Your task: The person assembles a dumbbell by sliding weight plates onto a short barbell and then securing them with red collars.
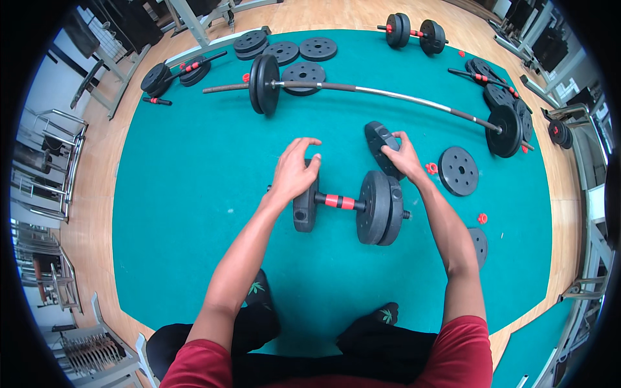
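Observation:
A short dumbbell (341, 202) with a red-banded grip lies on the teal mat (194, 194) in front of me. It has one black plate on its left end and two on its right end. My left hand (294, 171) rests on top of the left plate (305, 205), fingers spread. My right hand (404, 155) grips a loose black weight plate (378, 143), tilted on edge just beyond the dumbbell's right end. A red collar nut (431, 168) lies right of that hand.
A long barbell (388, 96) with plates crosses the mat farther away. Loose plates lie at the back (304, 50) and to the right (458, 171). Another dumbbell (415, 32), gym racks and benches ring the mat. My knees are at the bottom.

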The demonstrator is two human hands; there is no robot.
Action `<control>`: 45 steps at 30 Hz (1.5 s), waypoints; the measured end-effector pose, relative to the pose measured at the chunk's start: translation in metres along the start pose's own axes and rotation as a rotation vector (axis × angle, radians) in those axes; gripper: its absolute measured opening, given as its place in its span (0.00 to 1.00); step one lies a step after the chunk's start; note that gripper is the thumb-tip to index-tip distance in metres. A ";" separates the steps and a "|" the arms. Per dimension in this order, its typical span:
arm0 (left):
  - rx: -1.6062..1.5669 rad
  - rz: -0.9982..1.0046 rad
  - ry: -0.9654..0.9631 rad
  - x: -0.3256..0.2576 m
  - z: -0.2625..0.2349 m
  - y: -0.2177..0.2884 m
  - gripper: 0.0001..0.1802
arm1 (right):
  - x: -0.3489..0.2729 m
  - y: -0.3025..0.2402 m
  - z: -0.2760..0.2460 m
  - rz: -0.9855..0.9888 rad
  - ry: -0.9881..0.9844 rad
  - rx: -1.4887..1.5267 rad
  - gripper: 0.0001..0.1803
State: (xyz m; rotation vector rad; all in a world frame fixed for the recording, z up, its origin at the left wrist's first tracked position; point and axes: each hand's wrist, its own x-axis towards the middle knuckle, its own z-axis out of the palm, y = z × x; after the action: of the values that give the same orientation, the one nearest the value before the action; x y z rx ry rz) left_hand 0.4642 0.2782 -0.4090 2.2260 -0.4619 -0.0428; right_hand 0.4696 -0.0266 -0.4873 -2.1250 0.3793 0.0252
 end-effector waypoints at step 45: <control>0.193 -0.491 0.141 -0.069 -0.050 -0.087 0.24 | -0.107 0.092 0.021 -0.212 -0.167 -0.657 0.14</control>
State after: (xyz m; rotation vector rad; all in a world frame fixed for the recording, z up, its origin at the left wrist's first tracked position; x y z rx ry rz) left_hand 0.4363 0.3888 -0.4508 2.4633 0.1710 -0.1013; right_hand 0.3449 -0.0286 -0.5560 -2.7757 0.0379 0.2302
